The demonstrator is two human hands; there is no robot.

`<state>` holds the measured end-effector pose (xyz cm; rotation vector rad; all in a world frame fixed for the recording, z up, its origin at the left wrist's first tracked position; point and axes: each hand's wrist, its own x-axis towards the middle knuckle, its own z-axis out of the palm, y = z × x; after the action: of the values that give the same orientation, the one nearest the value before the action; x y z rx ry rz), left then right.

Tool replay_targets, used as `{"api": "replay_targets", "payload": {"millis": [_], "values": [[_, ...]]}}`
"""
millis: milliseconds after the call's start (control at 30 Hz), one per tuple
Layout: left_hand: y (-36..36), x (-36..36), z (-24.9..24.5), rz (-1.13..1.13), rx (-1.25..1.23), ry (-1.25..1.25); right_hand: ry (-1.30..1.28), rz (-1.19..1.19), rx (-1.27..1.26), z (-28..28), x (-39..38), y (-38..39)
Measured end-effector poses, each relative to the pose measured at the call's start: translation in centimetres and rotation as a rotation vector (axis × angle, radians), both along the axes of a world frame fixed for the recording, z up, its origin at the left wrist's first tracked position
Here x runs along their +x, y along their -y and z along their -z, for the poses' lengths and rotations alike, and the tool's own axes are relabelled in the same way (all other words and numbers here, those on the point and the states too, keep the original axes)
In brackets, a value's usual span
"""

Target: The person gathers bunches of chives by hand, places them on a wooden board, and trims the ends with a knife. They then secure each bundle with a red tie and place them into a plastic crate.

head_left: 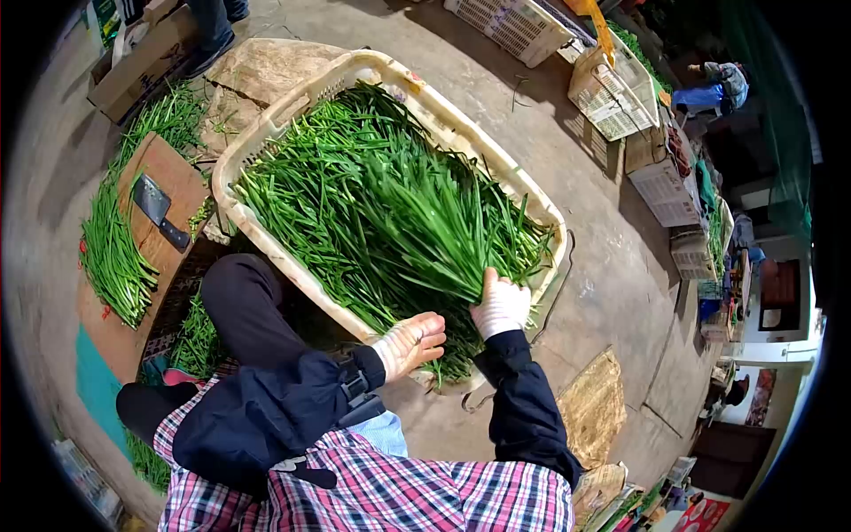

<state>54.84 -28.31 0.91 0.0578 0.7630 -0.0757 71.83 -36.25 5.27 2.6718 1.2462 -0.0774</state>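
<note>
A large cream plastic crate (pixel 523 182) full of long green leafy stalks (pixel 301 195) lies in front of me. Over its near right part, my right hand (pixel 502 304) is closed round the base of a bunch of green stalks (pixel 425 230), whose leaves fan out towards the crate's middle. My left hand (pixel 409 344) is at the crate's near edge, palm up, its fingers apart and holding nothing. Both hands have pale wrappings around the palm and wrist.
On the left, a cleaver (pixel 152 199) lies on a wooden board (pixel 146 164) beside more green stalks (pixel 113 257). A cardboard box (pixel 146 66) and a person's legs (pixel 210 31) are at the upper left. White crates (pixel 612 97) line the right; another person (pixel 729 84) is far off.
</note>
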Motion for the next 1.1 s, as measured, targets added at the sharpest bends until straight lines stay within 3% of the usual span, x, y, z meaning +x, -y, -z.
{"api": "replay_targets", "payload": {"millis": [100,167,233,300,367,400,433,467,500,567,633,667,700,767,800,833,867,900,967,1033,1067,1100], "values": [[1.0,0.7,2.0,0.013,-0.056,0.151,-0.088,-0.015,-0.047,-0.3,-4.9,-0.1],[0.8,1.0,-0.5,-0.050,0.015,0.016,-0.192,-0.108,0.112,1.3,-7.5,0.9],[0.0,0.7,-0.9,0.022,-0.047,-0.166,-0.123,-0.133,0.091,1.3,-10.0,0.3],[0.5,-0.2,2.2,-0.120,-0.009,-0.167,-0.129,-0.170,0.020,1.2,-11.4,0.3],[0.2,0.0,2.5,-0.091,0.077,-0.170,-0.274,-0.176,0.129,-1.5,-11.0,0.4],[-0.8,0.7,0.4,0.002,0.090,-0.341,-0.374,-0.177,0.051,-3.3,-10.4,0.4],[-0.7,0.9,-0.7,-0.097,0.203,-0.358,-0.579,-0.194,0.143,-5.2,-9.2,0.6],[-0.2,-0.3,6.9,-0.107,0.347,-0.165,-0.660,-0.199,0.292,-6.2,-7.6,1.4],[-0.5,0.1,6.0,-0.110,0.243,-0.207,-0.741,-0.207,0.441,-7.1,-5.9,2.0],[-0.9,0.7,2.5,-0.168,0.124,-0.275,-0.905,0.283,0.599,-9.3,-2.8,2.7],[-1.0,0.7,4.0,-0.034,0.287,-0.391,-0.808,0.364,0.810,-5.2,0.9,3.7],[-1.9,1.1,-0.1,-0.064,0.118,-0.375,-0.797,0.374,0.750,-4.2,1.6,3.7],[-1.8,0.9,0.2,-0.068,0.118,-0.330,-0.858,0.340,0.756,-2.3,1.8,3.7],[-1.8,0.2,1.7,-0.081,0.120,-0.245,-0.878,0.356,0.429,-1.6,0.8,2.8],[-1.9,0.1,2.4,-0.050,0.147,-0.237,-0.954,0.400,0.403,0.9,0.1,3.5],[-2.9,0.3,-0.5,0.003,0.117,-0.270,-1.028,0.442,0.377,1.7,-1.1,2.8],[-3.0,0.1,0.3,-0.021,0.047,-0.227,-1.034,0.481,0.159,1.4,-1.9,2.7],[-3.2,-0.3,1.0,-0.021,0.030,-0.195,-1.049,0.389,0.477,5.4,-4.0,4.4],[-3.2,-1.4,2.6,-0.042,-0.029,-0.043,-0.578,0.002,0.218,1.8,-6.9,2.7],[-3.8,-2.5,2.4,-0.021,-0.091,0.142,-0.528,-0.079,0.325,1.1,-9.1,2.0],[-3.9,-3.4,2.5,-0.021,-0.104,0.087,-0.564,-0.140,0.317,-1.8,-9.8,0.9],[-4.5,-3.5,2.4,0.029,-0.219,0.169,-0.520,-0.221,0.377,-1.1,-10.6,0.6]]}}
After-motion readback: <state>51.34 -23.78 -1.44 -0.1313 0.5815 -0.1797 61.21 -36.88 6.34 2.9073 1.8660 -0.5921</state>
